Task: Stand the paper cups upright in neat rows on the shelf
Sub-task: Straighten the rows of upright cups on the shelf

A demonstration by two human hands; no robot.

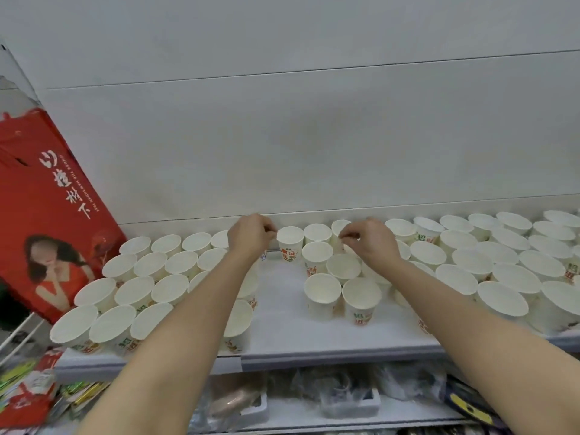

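Both bare forearms reached up from the bottom of the view toward the back of a white shelf crowded with white paper cups, all standing upright with their mouths open. Over that shelf's back row, the left hand had its fingers curled, the fingertips touching or pinching the rim of one back cup that stood alone at the head of a bare strip of shelf; whether it truly gripped the rim could not be told. Just right of that cup, the right hand was curled as well, its thumb and fingertips pinched together at the rim of another back cup. Left of the bare strip the cups stood in fairly even rows; right of it a small cluster of cups sat less evenly, touching one another, and further right more rows ran to the shelf's end. Some cups showed red and green printing on their sides. Against the shelf's left end leaned a red box printed with white characters and a picture of a person. Below the shelf lay packaged goods, too blurred to make out.
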